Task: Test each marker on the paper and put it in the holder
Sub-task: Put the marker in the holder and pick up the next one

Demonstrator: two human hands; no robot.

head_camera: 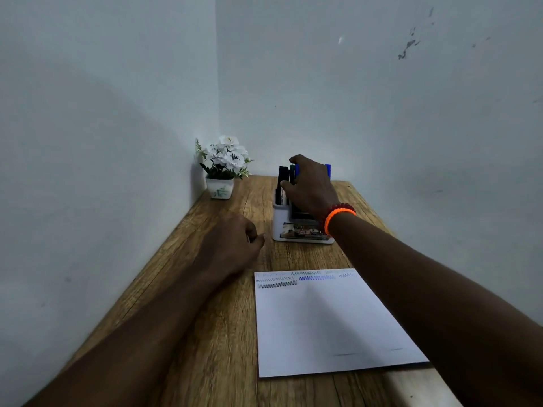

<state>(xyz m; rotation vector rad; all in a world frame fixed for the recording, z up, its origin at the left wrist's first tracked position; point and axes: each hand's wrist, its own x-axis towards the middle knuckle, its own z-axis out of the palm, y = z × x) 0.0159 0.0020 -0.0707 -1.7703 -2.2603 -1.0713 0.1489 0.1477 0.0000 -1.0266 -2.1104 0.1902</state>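
Note:
A white holder (279, 227) stands at the far middle of the wooden table, with several black, green and blue markers (282, 179) upright in it. My right hand (311, 186), with an orange band at the wrist, lies over the marker tops, its fingers curled around a blue marker (297, 169). My left hand (235, 245) rests loosely curled on the table left of the holder, with nothing in it. A white sheet of paper (329, 321) lies nearer to me, with several zigzag test scribbles along its far edge.
A small white pot of white flowers (221, 167) stands in the far left corner against the walls. The wooden table (211, 333) runs along the left wall; its right edge drops off past the paper.

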